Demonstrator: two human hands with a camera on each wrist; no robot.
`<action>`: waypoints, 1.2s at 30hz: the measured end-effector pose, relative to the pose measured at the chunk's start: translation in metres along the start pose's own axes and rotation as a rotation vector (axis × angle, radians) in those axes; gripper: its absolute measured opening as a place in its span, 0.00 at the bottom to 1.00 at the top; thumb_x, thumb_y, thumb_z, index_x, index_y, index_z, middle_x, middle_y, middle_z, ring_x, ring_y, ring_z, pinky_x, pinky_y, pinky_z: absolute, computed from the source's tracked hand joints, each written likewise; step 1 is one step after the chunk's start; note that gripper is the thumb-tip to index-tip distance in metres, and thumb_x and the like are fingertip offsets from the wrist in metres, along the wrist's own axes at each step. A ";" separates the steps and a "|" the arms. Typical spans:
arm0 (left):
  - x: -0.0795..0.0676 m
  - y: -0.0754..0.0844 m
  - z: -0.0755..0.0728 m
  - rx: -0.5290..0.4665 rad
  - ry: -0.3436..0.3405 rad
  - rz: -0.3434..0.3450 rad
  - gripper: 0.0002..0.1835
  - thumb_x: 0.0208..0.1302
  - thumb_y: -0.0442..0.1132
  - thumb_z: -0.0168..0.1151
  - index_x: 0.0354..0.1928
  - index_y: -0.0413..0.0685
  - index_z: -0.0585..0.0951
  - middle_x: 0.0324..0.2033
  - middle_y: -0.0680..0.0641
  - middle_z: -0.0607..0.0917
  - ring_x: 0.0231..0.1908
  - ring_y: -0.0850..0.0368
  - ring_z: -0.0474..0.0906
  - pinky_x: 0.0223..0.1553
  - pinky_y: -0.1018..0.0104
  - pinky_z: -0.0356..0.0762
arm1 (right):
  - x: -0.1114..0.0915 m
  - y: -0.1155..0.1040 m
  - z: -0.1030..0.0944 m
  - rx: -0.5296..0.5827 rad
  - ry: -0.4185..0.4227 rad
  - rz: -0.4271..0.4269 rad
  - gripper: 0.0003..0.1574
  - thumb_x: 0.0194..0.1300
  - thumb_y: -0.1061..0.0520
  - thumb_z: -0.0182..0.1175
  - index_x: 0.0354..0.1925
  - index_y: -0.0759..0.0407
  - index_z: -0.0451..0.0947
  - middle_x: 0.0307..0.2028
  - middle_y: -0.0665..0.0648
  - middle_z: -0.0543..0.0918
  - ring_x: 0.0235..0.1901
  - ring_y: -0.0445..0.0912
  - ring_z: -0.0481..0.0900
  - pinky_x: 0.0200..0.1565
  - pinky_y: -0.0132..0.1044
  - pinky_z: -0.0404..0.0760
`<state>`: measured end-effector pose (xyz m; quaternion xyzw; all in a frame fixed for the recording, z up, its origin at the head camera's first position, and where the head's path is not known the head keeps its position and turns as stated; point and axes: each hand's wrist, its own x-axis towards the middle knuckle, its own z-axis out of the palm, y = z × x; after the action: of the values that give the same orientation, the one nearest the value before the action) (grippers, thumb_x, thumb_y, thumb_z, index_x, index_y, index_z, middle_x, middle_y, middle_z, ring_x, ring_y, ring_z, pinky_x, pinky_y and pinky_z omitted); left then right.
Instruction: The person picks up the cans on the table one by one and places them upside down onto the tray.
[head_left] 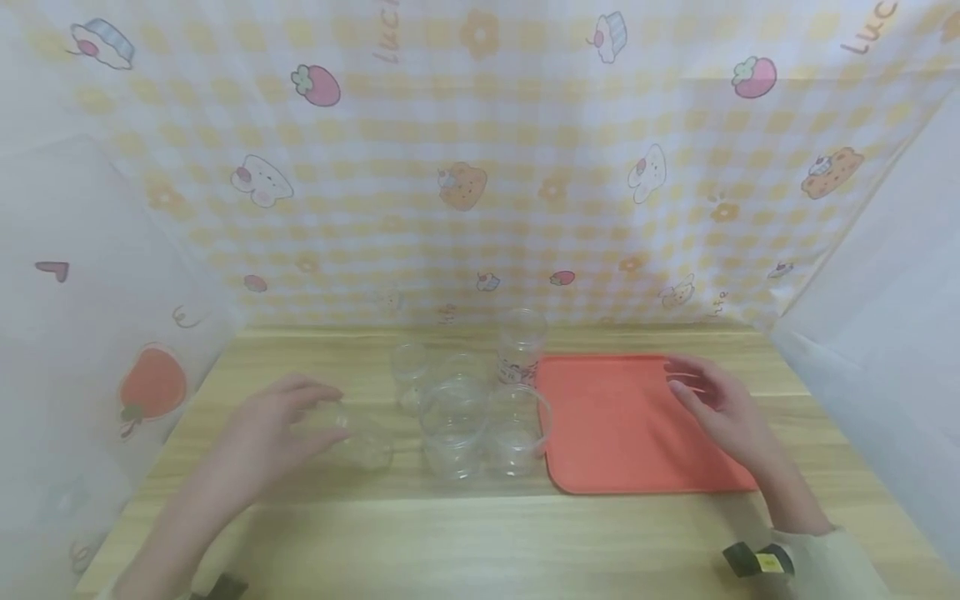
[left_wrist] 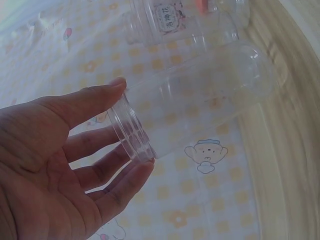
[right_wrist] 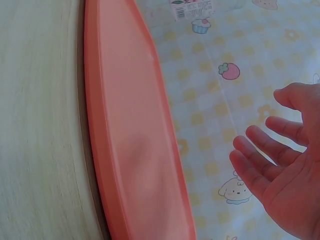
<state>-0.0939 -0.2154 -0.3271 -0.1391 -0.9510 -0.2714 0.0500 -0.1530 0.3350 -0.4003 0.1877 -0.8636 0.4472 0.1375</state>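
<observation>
My left hand (head_left: 273,429) grips a clear plastic jar (left_wrist: 200,95) by its threaded neck, thumb on one side and fingers on the other. In the head view the jar (head_left: 367,442) tilts, its bottom pointing right toward the other jars. My right hand (head_left: 720,408) hovers over the right part of a red-orange tray (head_left: 615,425), holding nothing. Its fingers (right_wrist: 260,145) are spread and relaxed in the right wrist view.
Several clear jars (head_left: 453,425) stand in a group between the left hand and the tray. A jar with a printed label (head_left: 519,358) stands at the back by the tray's left corner. A patterned cloth (head_left: 465,233) hangs behind the wooden table (head_left: 450,542).
</observation>
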 end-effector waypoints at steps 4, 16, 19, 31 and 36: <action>-0.002 0.000 -0.003 -0.011 0.016 0.000 0.26 0.58 0.47 0.77 0.56 0.43 0.84 0.53 0.39 0.82 0.46 0.36 0.83 0.43 0.39 0.83 | 0.000 -0.002 0.001 0.011 -0.004 -0.005 0.24 0.70 0.70 0.60 0.63 0.70 0.73 0.54 0.61 0.82 0.53 0.37 0.80 0.51 0.24 0.78; -0.003 -0.004 -0.007 -0.037 0.032 -0.001 0.28 0.62 0.51 0.74 0.59 0.42 0.82 0.55 0.37 0.81 0.48 0.33 0.82 0.44 0.37 0.82 | -0.001 -0.003 0.000 0.028 -0.004 0.005 0.24 0.71 0.70 0.60 0.64 0.67 0.73 0.54 0.60 0.82 0.53 0.38 0.80 0.51 0.24 0.78; -0.003 -0.007 -0.008 -0.070 0.034 0.012 0.27 0.63 0.49 0.73 0.59 0.42 0.82 0.56 0.37 0.81 0.48 0.32 0.82 0.44 0.39 0.83 | -0.001 -0.001 0.000 0.041 -0.003 0.002 0.25 0.70 0.72 0.59 0.64 0.68 0.73 0.54 0.58 0.82 0.54 0.39 0.80 0.52 0.25 0.78; -0.009 -0.020 -0.014 -0.151 0.138 0.050 0.20 0.61 0.42 0.75 0.55 0.48 0.85 0.52 0.45 0.84 0.54 0.42 0.79 0.53 0.62 0.81 | 0.000 0.003 0.000 0.053 -0.010 0.032 0.24 0.72 0.68 0.59 0.65 0.67 0.73 0.54 0.58 0.82 0.54 0.37 0.80 0.52 0.24 0.78; -0.010 -0.026 -0.021 -0.170 0.177 0.049 0.18 0.62 0.39 0.75 0.54 0.50 0.85 0.51 0.47 0.84 0.52 0.45 0.79 0.49 0.88 0.69 | 0.002 0.004 0.001 0.064 -0.014 0.037 0.24 0.72 0.69 0.59 0.64 0.68 0.73 0.54 0.57 0.82 0.54 0.37 0.80 0.51 0.24 0.78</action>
<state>-0.0913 -0.2502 -0.3247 -0.1416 -0.9128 -0.3610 0.1286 -0.1565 0.3355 -0.4029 0.1790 -0.8532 0.4757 0.1174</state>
